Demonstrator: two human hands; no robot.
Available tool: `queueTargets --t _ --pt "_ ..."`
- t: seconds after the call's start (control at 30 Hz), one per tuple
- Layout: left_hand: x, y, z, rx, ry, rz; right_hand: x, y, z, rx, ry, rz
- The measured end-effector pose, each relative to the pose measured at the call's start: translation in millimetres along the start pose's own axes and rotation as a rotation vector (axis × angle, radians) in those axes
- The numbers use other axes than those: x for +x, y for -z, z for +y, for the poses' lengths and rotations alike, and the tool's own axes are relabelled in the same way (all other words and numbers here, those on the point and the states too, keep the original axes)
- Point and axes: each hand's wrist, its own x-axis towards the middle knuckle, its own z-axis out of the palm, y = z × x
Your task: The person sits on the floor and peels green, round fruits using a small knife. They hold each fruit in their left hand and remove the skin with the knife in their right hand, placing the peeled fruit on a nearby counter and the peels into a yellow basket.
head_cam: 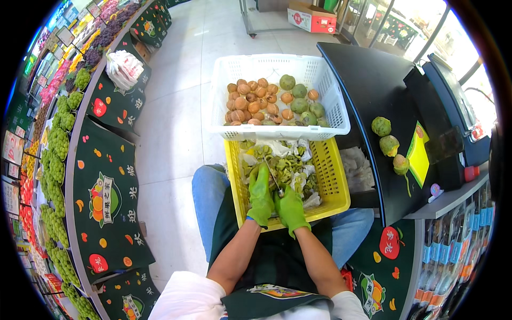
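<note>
Both hands wear green gloves over the near part of a yellow plastic basket [340,196]. My right hand [290,206] is closed on the handle of a knife [274,176], its thin blade slanting up and left. My left hand [261,196] is beside it, fingers pointing away; whether it holds something is hidden. Green husk peelings [286,165] and crumpled plastic fill the basket. Behind it, a white plastic crate [340,127] holds brown walnuts [254,107] on the left and green-husked walnuts [300,105] on the right.
At the right, a black counter [352,68] carries several partly peeled green walnuts [381,126], a yellow card [418,156] and a monitor [452,96]. Fruit shelves with green grapes [58,140] line the left. A cardboard box [312,18] stands on the floor ahead. Packaged goods [444,256] hang lower right.
</note>
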Motion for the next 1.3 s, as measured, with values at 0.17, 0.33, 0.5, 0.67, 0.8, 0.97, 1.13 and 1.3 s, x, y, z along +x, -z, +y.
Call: queueTargets --t 0.17,0.33,0.5,0.67,0.8,0.97,1.13,1.3 --pt "13.0 12.7 22.5 -0.073 0.298 -0.156 7.0 30.2 5.0 -0.143 0.204 -0.179" --pt "-1.9 -5.8 35.6 -0.027 0.453 -0.283 18.4 34.1 25.8 -0.379 0.331 -0.245" --pt "10.7 6.2 13.2 -0.117 0.345 -0.136 12.5 8.0 24.5 -0.356 0.269 -0.08" --pt "-0.2 -8.4 18.2 -0.173 0.278 -0.044 3.1 -1.3 7.6 -0.11 0.058 -0.059" --pt "-9.9 -16.8 22.0 -0.041 0.152 0.004 -2.0 -8.2 4.7 0.103 -0.057 -0.083" --pt "-23.7 -26.9 27.5 0.21 -0.042 -0.069 8.9 -12.3 19.8 0.141 -0.039 -0.077" --pt "-1.0 0.2 38.2 -0.134 0.278 -0.393 21.2 36.8 11.8 -0.168 0.32 -0.12" --pt "-2.1 -2.1 42.0 -0.036 0.431 -0.335 27.5 43.5 24.0 -0.384 0.396 -0.124"
